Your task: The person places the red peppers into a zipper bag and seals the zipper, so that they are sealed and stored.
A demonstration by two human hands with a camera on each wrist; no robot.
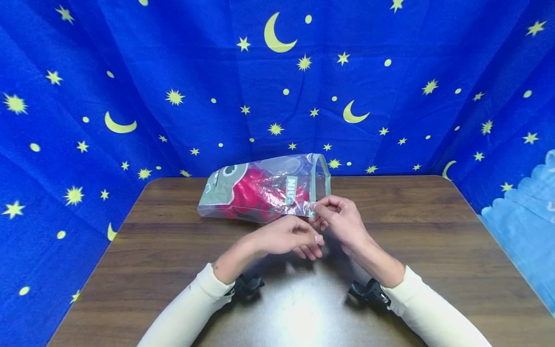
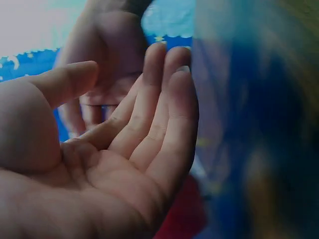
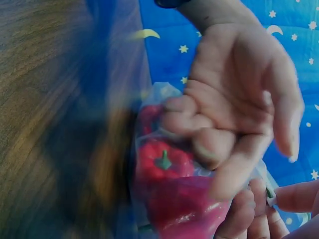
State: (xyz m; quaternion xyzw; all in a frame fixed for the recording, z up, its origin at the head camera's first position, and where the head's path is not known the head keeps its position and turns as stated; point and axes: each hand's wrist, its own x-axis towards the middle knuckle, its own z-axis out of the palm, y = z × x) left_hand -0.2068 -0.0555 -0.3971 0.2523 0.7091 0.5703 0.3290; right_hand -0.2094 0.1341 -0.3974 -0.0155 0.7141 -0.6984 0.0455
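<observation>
A clear zip bag (image 1: 277, 166) with pale green printing lies on its side near the table's back edge. Inside are red bell peppers (image 1: 249, 190); the right wrist view shows one with a green stem (image 3: 163, 160). At the bag's right end, my right hand (image 1: 344, 221) pinches the near corner of the green-edged opening (image 1: 321, 168) between thumb and fingers. My left hand (image 1: 286, 237) hovers in front of the bag, fingers loosely bent and thumb apart. Its palm (image 2: 109, 174) holds nothing in the left wrist view.
The bag and hands are over a brown wooden table (image 1: 156, 270). A blue cloth (image 1: 208, 72) with yellow moons and stars hangs behind and at the sides. Light blue fabric (image 1: 524, 212) hangs at the right. Black wrist mounts (image 1: 249, 284) sit under both sleeves.
</observation>
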